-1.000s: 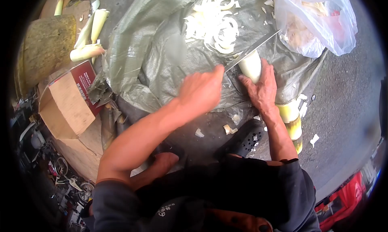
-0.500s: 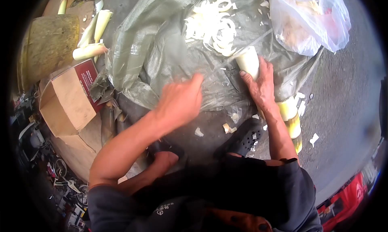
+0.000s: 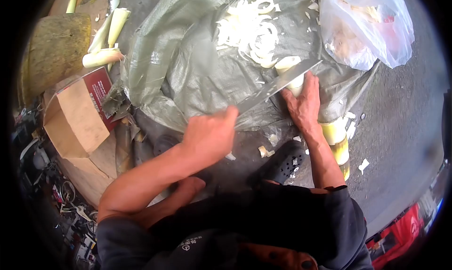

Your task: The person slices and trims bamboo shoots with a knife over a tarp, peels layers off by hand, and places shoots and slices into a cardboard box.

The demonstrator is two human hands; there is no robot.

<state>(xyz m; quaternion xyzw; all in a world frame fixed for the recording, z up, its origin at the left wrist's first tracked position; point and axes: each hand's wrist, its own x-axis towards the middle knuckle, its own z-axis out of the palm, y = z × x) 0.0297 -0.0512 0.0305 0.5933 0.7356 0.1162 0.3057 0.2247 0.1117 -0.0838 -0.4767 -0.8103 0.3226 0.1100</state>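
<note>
My left hand [image 3: 209, 136] is closed round the handle of a long knife [image 3: 266, 93], low over the grey-green sheet [image 3: 202, 77]. The blade points up and to the right and crosses in front of a pale, peeled shoot [image 3: 295, 85]. My right hand [image 3: 303, 103] grips that shoot from its near right side, thumb on the left and fingers on the right. Past the blade shows the shoot's pale cut end. White rings and slices [image 3: 252, 30] lie in a heap on the sheet beyond it.
A translucent plastic bag [image 3: 365, 30] holding scraps sits at upper right. Yellow-green shoots [image 3: 335, 132] lie beside my right forearm. At left are an open cardboard box [image 3: 82, 119], a yellowish container [image 3: 56, 53] and pale husks [image 3: 101, 58]. My shoes [image 3: 282, 164] are near the sheet's edge.
My left hand first drew back toward lower left with the knife. Its blade now lies lower across the shoot, flat side more visible. My right hand has stayed nearly in place on the shoot.
</note>
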